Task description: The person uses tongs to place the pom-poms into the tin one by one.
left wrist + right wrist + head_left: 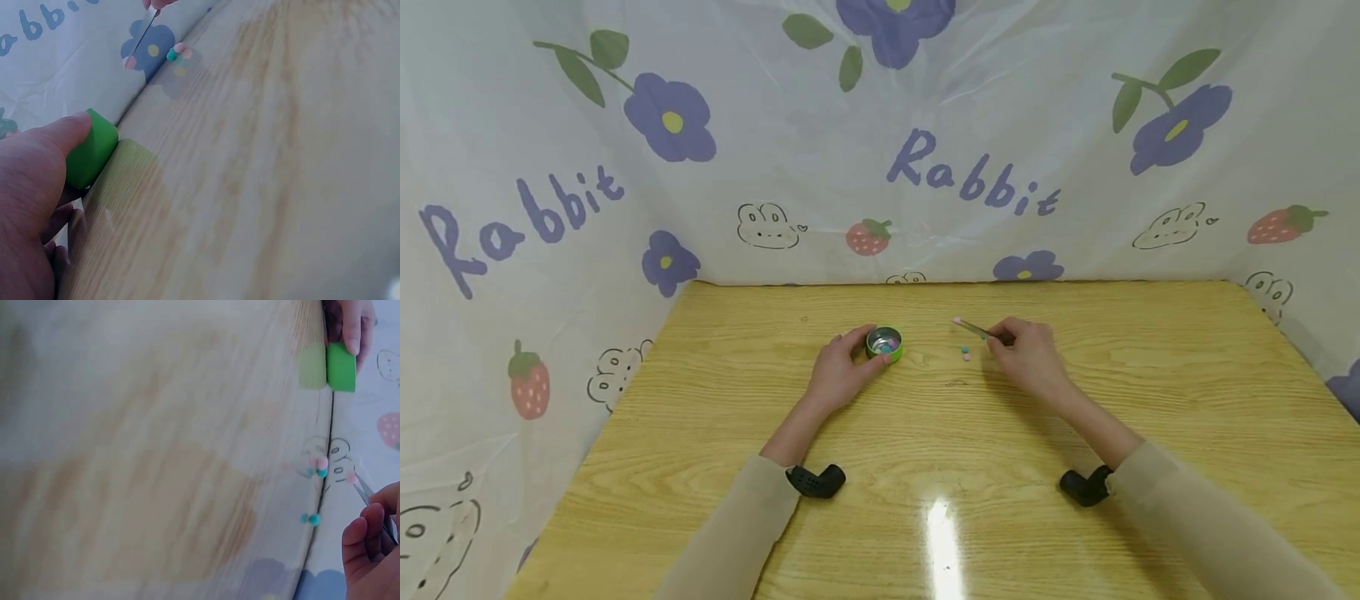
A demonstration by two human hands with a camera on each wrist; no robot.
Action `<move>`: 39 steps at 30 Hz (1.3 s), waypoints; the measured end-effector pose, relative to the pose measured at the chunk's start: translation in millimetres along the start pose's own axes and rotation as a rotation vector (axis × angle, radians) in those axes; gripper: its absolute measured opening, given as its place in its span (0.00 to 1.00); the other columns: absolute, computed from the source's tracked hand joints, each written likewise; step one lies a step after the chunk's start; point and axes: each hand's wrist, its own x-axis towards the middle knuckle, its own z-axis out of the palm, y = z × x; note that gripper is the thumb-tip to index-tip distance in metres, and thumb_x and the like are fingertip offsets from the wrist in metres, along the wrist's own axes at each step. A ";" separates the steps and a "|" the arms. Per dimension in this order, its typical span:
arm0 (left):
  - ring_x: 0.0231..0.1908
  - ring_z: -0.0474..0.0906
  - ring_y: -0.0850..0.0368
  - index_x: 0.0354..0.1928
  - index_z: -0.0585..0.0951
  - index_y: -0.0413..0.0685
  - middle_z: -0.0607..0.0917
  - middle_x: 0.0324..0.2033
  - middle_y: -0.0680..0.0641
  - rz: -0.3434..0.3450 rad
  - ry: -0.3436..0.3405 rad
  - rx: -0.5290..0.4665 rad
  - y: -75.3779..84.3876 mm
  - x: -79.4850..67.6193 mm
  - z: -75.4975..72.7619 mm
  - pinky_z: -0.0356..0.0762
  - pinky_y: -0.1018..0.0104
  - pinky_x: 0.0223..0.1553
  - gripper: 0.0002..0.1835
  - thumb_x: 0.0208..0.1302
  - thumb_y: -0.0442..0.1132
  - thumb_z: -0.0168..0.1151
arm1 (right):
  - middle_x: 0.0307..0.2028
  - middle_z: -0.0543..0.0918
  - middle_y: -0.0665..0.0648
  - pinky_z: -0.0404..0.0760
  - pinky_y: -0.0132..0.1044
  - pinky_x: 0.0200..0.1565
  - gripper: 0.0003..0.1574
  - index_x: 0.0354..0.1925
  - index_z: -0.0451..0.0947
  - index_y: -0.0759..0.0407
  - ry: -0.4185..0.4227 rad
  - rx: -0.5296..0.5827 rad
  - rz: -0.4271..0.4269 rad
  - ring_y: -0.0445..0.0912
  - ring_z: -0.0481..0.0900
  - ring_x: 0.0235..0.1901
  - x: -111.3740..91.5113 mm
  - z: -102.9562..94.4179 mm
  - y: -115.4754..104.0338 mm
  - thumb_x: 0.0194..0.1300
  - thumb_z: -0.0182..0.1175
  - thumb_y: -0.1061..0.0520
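Note:
My left hand (837, 371) holds a small round green tin (896, 356) upright on the table, fingers and thumb on its sides. Inside lie teal and purple pieces. Metal tweezers (976, 328) are pinched in my right hand (1028, 354), pointing left towards the tin. At their tips is a small pink ball (957, 320), raised above the tabletop in the right wrist view. Below the tweezers, a teal ball (966, 350) and a pink ball (967, 357) sit side by side. Another teal ball (314, 519) rests on the table near my right fingers.
The wood-grain table (925, 442) reflects light near its front. A white cloth (820, 142) printed with flowers, rabbits and strawberries hangs behind it and along both sides. Black wrist cameras (817, 482) stick out at both cuffs.

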 end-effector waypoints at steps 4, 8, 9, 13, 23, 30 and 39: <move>0.65 0.72 0.37 0.71 0.75 0.46 0.81 0.63 0.42 0.000 0.003 -0.004 -0.5 -0.2 -0.2 0.51 0.48 0.77 0.34 0.68 0.51 0.70 | 0.34 0.88 0.64 0.83 0.39 0.31 0.08 0.43 0.85 0.72 -0.010 0.007 -0.027 0.54 0.87 0.33 -0.8 4.0 -5.2 0.70 0.62 0.67; 0.66 0.72 0.38 0.71 0.75 0.46 0.81 0.63 0.42 0.002 -0.003 -0.001 0.0 0.1 0.8 0.51 0.48 0.77 0.34 0.69 0.52 0.69 | 0.34 0.87 0.64 0.85 0.41 0.31 0.07 0.43 0.84 0.72 -0.015 0.014 -0.044 0.55 0.87 0.33 -1.8 7.3 -5.7 0.70 0.62 0.68; 0.66 0.72 0.38 0.71 0.75 0.46 0.81 0.63 0.42 0.002 -0.004 -0.001 0.4 0.2 1.1 0.51 0.49 0.77 0.34 0.69 0.52 0.69 | 0.34 0.87 0.64 0.86 0.41 0.31 0.07 0.43 0.84 0.73 -0.016 0.020 -0.045 0.55 0.87 0.33 -2.1 7.9 -5.9 0.70 0.62 0.68; 0.66 0.72 0.38 0.72 0.75 0.47 0.81 0.63 0.42 0.003 -0.003 0.004 0.7 0.1 1.8 0.50 0.49 0.77 0.33 0.68 0.51 0.70 | 0.34 0.87 0.64 0.88 0.46 0.34 0.07 0.43 0.84 0.73 -0.009 0.036 -0.053 0.56 0.88 0.34 -2.5 10.2 -7.1 0.69 0.63 0.68; 0.65 0.73 0.38 0.71 0.75 0.45 0.81 0.63 0.41 0.015 0.007 0.012 -0.2 0.8 2.3 0.51 0.48 0.77 0.33 0.68 0.51 0.70 | 0.34 0.88 0.63 0.88 0.45 0.36 0.07 0.43 0.84 0.72 -0.026 0.091 -0.074 0.54 0.89 0.34 -1.8 22.0 -17.6 0.69 0.63 0.68; 0.67 0.71 0.39 0.72 0.74 0.48 0.80 0.64 0.43 -0.009 -0.008 0.017 -2.3 -0.5 2.7 0.51 0.50 0.77 0.34 0.69 0.53 0.69 | 0.32 0.88 0.59 0.88 0.43 0.35 0.05 0.40 0.86 0.69 -0.029 0.086 -0.087 0.52 0.87 0.33 -6.4 30.7 -24.6 0.68 0.66 0.67; 0.66 0.72 0.40 0.72 0.74 0.47 0.80 0.63 0.43 0.005 0.000 0.019 -3.6 1.3 1.8 0.50 0.51 0.77 0.34 0.68 0.53 0.69 | 0.32 0.88 0.58 0.88 0.44 0.35 0.05 0.41 0.86 0.70 -0.042 0.118 -0.113 0.51 0.87 0.33 -6.3 39.6 -36.2 0.68 0.65 0.67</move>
